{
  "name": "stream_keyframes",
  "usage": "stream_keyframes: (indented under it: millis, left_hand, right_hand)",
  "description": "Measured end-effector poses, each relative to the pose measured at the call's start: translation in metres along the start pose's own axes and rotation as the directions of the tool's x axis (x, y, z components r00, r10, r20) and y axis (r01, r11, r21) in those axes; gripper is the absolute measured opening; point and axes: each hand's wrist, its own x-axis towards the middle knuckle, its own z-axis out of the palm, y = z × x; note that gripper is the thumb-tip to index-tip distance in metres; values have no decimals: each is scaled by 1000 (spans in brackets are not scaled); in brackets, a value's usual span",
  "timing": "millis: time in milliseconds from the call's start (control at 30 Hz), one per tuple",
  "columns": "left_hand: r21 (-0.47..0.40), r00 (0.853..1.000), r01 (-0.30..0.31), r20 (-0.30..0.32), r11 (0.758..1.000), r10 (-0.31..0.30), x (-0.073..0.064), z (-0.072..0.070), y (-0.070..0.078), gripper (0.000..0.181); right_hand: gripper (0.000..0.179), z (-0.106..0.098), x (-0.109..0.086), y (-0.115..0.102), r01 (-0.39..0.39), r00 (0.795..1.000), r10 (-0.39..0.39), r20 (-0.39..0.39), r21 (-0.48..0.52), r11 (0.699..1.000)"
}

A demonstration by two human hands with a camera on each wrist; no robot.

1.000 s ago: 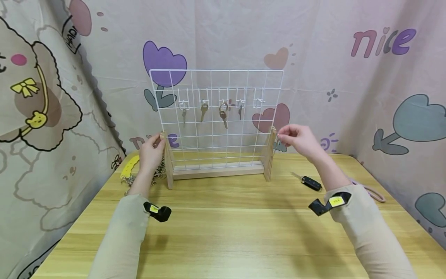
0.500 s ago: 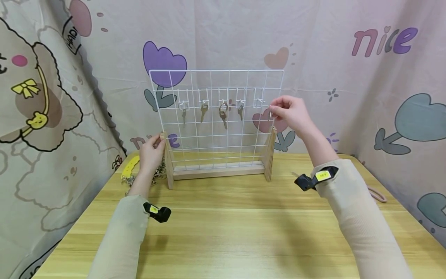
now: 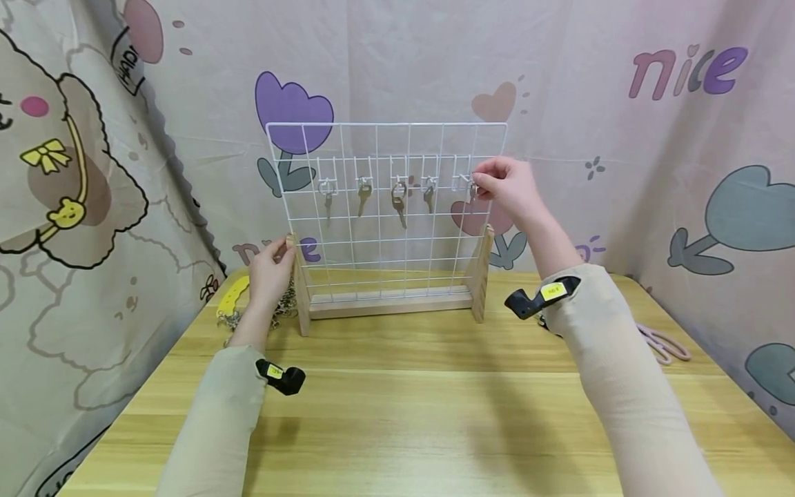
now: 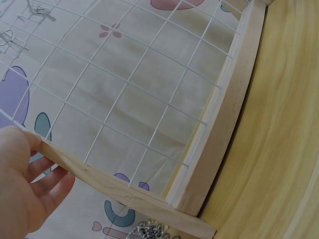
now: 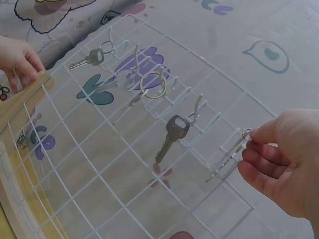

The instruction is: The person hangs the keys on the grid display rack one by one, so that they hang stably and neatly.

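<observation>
A white wire grid (image 3: 385, 125) stands upright in a wooden stand (image 3: 390, 304). Several keys, such as this one (image 5: 174, 135), hang by rings from hooks along its upper part. My right hand (image 3: 511, 188) pinches a small ring with a key (image 5: 228, 158) dangling from it, right at the rightmost hook (image 3: 461, 181). On the other side, my left hand (image 3: 270, 273) grips the top of the stand's left wooden post (image 4: 99, 180) between thumb and fingers.
Behind the left wrist lie a yellow strap (image 3: 233, 295) and a heap of metal chains (image 4: 149, 230). At right, a pink looped item (image 3: 667, 345) and a partly hidden black car key (image 3: 542, 322) lie on the wooden table (image 3: 397, 414). A patterned curtain hangs behind.
My right hand has risen from beside the right post and moved left to the rightmost hook, carrying the key. My left hand has stayed on the left post.
</observation>
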Motion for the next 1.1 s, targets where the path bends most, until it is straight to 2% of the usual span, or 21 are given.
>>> stream_keyframes:
  millis: [200,400,667,767,900,1000,1100]
  left_hand:
    - [3,1000,16,10,1000,-16,0,0,-2,45]
    - [-4,1000,16,10,1000,-16,0,1,-3,45]
    - [-14,1000,11,-1,1000,-11,-2,2,-2,44]
    - [-14,999,-2,-43,1000,1,-4,3,-1,42]
    - [-15,987,-69,-144,998,66,-8,7,0,35]
    - [2,973,-120,-200,993,118,-13,9,-1,30]
    - [60,972,-126,-194,990,135,-20,10,-3,29]
  right_hand:
    - [20,5,-1,7,-51,999,51,2,11,999]
    - [16,7,-4,13,-76,997,75,13,40,996]
    - [20,6,-10,27,-96,995,95,20,19,995]
    - [19,4,-15,36,-103,994,102,34,15,995]
    - [20,0,-27,53,-95,994,95,52,-8,995]
    - [22,-3,-42,71,-71,995,77,66,-92,993]
    - [25,-8,-60,89,-40,995,57,79,-206,978]
